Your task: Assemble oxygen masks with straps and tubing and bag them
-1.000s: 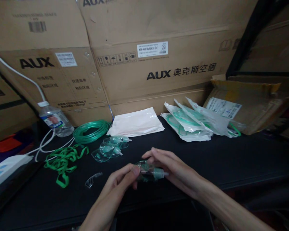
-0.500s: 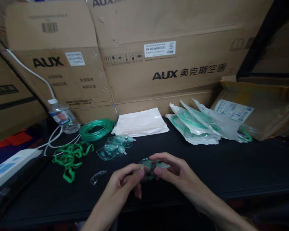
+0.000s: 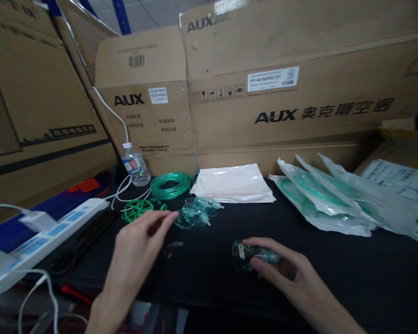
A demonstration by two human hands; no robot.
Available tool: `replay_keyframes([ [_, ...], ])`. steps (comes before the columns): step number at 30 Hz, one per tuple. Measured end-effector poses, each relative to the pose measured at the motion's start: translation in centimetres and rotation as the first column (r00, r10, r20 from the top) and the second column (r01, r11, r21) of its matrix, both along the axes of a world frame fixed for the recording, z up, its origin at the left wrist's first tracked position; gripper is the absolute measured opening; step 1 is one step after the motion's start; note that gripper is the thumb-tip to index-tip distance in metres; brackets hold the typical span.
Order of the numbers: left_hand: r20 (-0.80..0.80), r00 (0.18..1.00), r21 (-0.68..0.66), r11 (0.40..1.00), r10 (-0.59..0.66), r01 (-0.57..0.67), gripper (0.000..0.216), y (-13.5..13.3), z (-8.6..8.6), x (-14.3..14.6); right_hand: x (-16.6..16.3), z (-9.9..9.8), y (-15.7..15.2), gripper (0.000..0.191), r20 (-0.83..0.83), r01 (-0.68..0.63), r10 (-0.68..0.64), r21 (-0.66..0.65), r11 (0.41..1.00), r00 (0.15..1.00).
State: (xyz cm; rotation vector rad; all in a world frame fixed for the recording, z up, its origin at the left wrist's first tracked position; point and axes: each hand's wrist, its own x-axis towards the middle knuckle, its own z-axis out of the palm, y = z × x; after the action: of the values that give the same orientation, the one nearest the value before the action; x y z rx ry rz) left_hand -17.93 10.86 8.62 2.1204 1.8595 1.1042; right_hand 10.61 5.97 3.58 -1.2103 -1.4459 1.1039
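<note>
My right hand (image 3: 282,264) grips a clear green-tinted oxygen mask (image 3: 242,257) between thumb and fingers, just above the black table. My left hand (image 3: 139,246) is over the tangled green elastic straps (image 3: 135,211), thumb and index tips together. Whether anything is pinched there is hidden. Beyond those fingertips lie more clear masks (image 3: 197,214) with pale connectors. A small clear plastic piece (image 3: 172,249) rests on the table to the right of my left hand.
Coiled green tubing (image 3: 172,185) and a bottle (image 3: 135,167) stand at the back left. White flat bags (image 3: 231,183) lie mid-back. Packed bags with green tubing (image 3: 320,199) are at right. A white power strip (image 3: 48,241) with cables runs along the left. AUX cartons (image 3: 223,125) form the back wall.
My left hand has let go of the mask and moved left to the green straps. My right hand keeps the mask. The view has swung left.
</note>
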Motion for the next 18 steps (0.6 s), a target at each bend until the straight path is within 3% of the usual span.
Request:
replay_keyframes([
  [3, -0.273, 0.952, 0.016, 0.990, 0.141, -0.142, 0.044, 2.6, -0.2, -3.1, 0.0, 0.1, 0.0, 0.032, -0.004, -0.019, 0.020, 0.021, 1.000, 1.000],
  [7, -0.441, 0.894, 0.001, 0.996, 0.076, -0.084, 0.038, 5.8, -1.0, -4.7, -0.1, 0.1, -0.1, 0.029, -0.045, -0.020, 0.021, 0.032, 0.999, 0.999],
  [10, -0.266, 0.960, 0.015, 0.996, 0.087, -0.086, 0.032, 6.8, 0.3, -4.9, -0.1, 0.4, -0.2, 0.028, -0.048, -0.043, 0.045, 0.029, 0.999, 0.998],
  [13, -0.035, 0.990, 0.054, 0.989, 0.137, -0.135, 0.045, 6.9, 3.4, -4.8, 0.0, 0.8, -0.4, 0.029, -0.038, -0.073, 0.074, 0.021, 0.997, 0.997],
  [15, 0.161, 0.976, 0.089, 0.982, 0.149, -0.165, 0.056, 7.0, 5.6, -4.5, 0.1, 0.9, -0.4, 0.030, -0.039, -0.078, 0.079, 0.012, 0.997, 0.996],
  [18, 0.473, 0.880, 0.169, 0.977, 0.036, -0.131, 0.059, 7.9, 8.0, -3.8, 0.1, 0.8, -0.5, 0.031, -0.052, -0.082, 0.082, 0.003, 0.997, 0.995],
])
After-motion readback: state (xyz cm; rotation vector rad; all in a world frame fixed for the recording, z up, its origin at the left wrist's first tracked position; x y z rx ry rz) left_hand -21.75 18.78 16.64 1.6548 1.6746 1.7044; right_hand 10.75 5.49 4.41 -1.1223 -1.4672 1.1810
